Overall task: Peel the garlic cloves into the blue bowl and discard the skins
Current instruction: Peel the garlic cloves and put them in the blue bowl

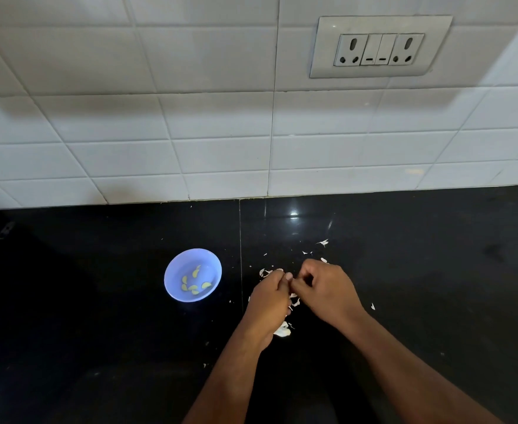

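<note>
Both forearms are reaching in from the bottom edge and meeting over the black countertop (98, 286), just right of the blue bowl (172, 272). The left hand (268, 301) is lying knuckles-up with its fingers curled inward, its fingertips (288, 275) pointing toward the other hand. The right hand (328, 289) is coming in at a slant from the right, wrist angled, fingers bent and closed toward the thumb. The two hands are touching at the fingertips, and both appear to be pinching something small between them; the thing itself is hidden by the fingers, so whether it is a garlic clove cannot be told.

The blue bowl is sitting upright on the counter, well apart from the wall, and several peeled garlic cloves (195, 284) are lying loose at its bottom. Pale garlic skins (282, 330) are lying scattered on the counter under and around the hands, with one larger heap just beside the left wrist and smaller flakes toward the wall.

Behind the counter, a white tiled wall (129, 117) is rising, and a white socket panel (380, 45) with two outlets and two switches is sitting on it at the upper right
</note>
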`<state>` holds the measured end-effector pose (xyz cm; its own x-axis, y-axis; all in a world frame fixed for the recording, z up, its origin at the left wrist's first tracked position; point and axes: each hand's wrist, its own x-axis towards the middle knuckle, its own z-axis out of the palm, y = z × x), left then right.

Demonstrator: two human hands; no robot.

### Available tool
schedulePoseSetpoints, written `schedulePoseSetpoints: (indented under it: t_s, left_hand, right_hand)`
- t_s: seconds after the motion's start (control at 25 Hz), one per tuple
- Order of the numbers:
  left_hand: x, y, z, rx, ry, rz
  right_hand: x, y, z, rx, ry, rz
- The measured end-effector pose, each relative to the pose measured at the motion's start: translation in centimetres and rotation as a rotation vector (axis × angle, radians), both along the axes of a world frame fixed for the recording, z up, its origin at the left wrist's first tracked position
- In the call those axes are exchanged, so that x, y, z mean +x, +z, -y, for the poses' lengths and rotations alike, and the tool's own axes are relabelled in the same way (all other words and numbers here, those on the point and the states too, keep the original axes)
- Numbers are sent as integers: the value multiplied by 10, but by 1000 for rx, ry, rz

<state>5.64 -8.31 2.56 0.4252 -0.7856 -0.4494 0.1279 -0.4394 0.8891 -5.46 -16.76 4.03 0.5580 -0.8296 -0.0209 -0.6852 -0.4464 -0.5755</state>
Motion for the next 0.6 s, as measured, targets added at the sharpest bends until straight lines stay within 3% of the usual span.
schedulePoseSetpoints:
  t_s: [0.2, 0.44, 0.52, 0.6]
  left_hand:
    - [3, 8, -1, -103, 16, -9]
    - [6, 0, 2, -113, 159, -88]
    - [6, 3, 2, -135, 194, -152]
    - [7, 5, 1, -172, 207, -167]
  right_hand:
    - [-4, 1, 2, 461, -206, 393]
    - [-8, 4, 12, 231, -256, 242]
    - [-7, 1, 11, 297, -215, 278]
    - [-2, 1, 5, 525, -170, 424]
